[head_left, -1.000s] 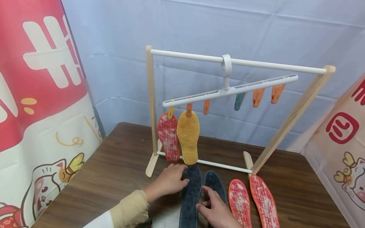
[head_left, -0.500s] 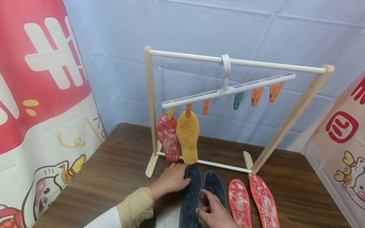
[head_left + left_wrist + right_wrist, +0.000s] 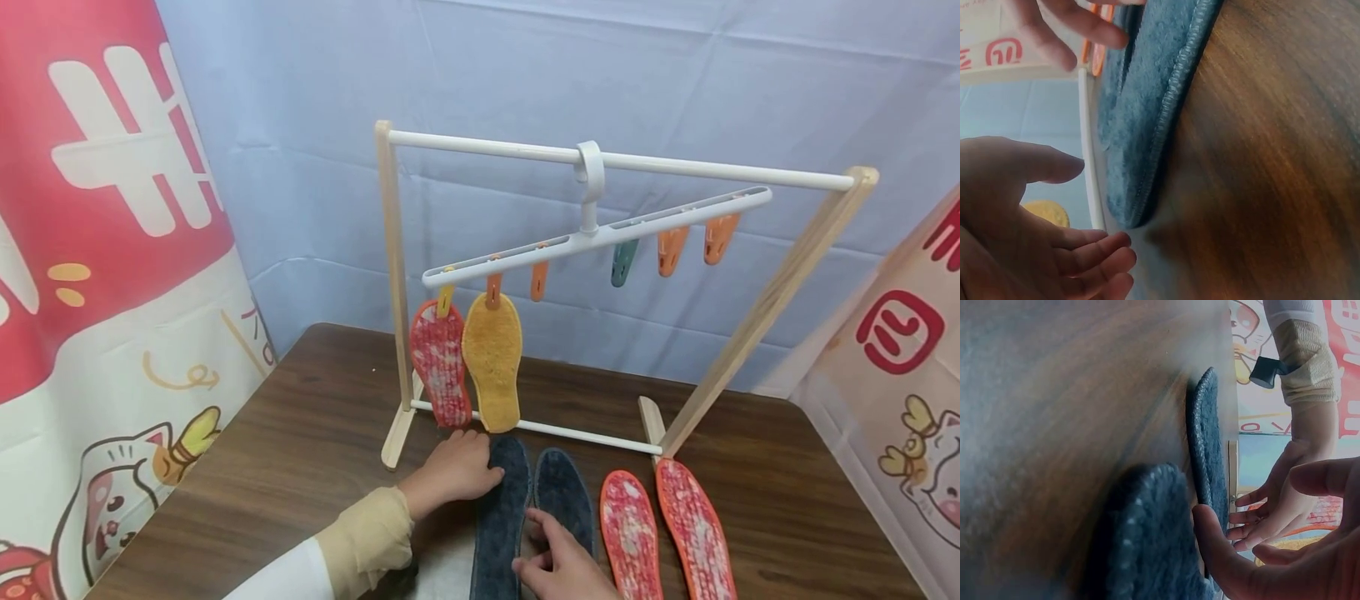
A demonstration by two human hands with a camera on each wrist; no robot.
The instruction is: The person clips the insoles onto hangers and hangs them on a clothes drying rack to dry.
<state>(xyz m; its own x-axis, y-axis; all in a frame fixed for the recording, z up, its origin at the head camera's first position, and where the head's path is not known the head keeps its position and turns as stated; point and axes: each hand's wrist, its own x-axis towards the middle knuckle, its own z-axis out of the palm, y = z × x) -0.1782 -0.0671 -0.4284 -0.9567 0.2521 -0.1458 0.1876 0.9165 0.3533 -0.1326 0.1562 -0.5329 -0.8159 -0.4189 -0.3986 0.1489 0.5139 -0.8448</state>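
Two dark blue fuzzy insoles [image 3: 504,517] lie side by side on the table, the right one [image 3: 564,487] slightly apart. My left hand [image 3: 457,467] hovers at the far left edge of the left insole, thumb spread from loosely bent fingers; the left wrist view shows a gap between this hand [image 3: 1004,206] and the insole's tip. Between the two insoles is my right hand [image 3: 562,560], its thumb and forefinger apart. In the right wrist view its forefinger [image 3: 1216,540] reaches the left insole's edge, and the palm holds nothing.
A wooden rack [image 3: 395,267] carries a white hanger [image 3: 588,242]. From its clips hang a red-and-white insole [image 3: 441,367] and a yellow insole [image 3: 491,362]. Green [image 3: 623,262] and orange clips [image 3: 672,250] hang bare. Two red-and-white insoles [image 3: 628,525] lie at the right.
My left hand has shifted slightly right along the left insole's edge. My right hand has stayed nearly in place, and the insoles lie as before.
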